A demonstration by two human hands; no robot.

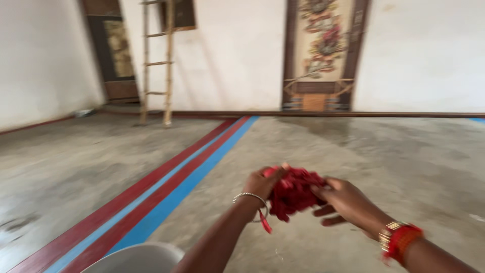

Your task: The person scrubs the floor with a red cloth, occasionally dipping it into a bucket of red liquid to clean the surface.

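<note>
Left hand (261,186) and right hand (343,201) with fingers closed on a red cloth bundle (293,192), held above concrete floor (353,151), striped band (166,187) left, ladder (156,60) against far wall, white tub rim (136,258) at bottom edge

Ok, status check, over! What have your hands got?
Left hand and right hand both gripping red cloth bundle. Held above bare floor. Nothing in the way.

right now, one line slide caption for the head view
Both hands, left hand and right hand, grip a red cloth bundle above a striped concrete floor.
</note>
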